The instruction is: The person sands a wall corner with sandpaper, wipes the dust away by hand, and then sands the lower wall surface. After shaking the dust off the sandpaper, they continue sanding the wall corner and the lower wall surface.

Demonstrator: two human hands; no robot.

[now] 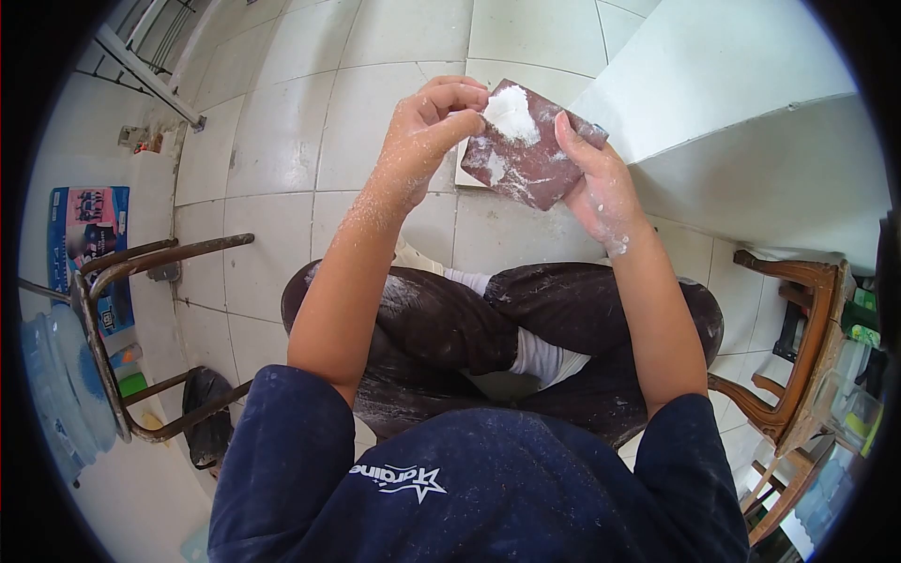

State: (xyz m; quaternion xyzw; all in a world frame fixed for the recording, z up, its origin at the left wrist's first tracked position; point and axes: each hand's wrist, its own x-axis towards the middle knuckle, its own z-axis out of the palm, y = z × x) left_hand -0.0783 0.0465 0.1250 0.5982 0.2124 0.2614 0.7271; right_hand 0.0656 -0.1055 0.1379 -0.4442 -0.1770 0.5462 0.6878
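A folded piece of dark reddish-brown sandpaper [535, 174] is held up in front of me, tilted, above the floor. A heap of white powder [511, 114] lies on its upper left part, with thinner smears across the rest. My right hand [596, 183] grips its right side, thumb on top and the other fingers hidden underneath. At the upper left edge, my left hand [439, 127] is closed, with curled fingers and thumb tip touching the sheet beside the powder. White dust coats both hands and the left forearm.
A large white panel [732, 84] slants at the upper right over the tiled floor [272, 141]. To the left stand a metal-framed chair [169, 258], a black bag [206, 418] and clear water bottles [61, 375]. A wooden chair [788, 375] is at right. My crossed legs are dusty.
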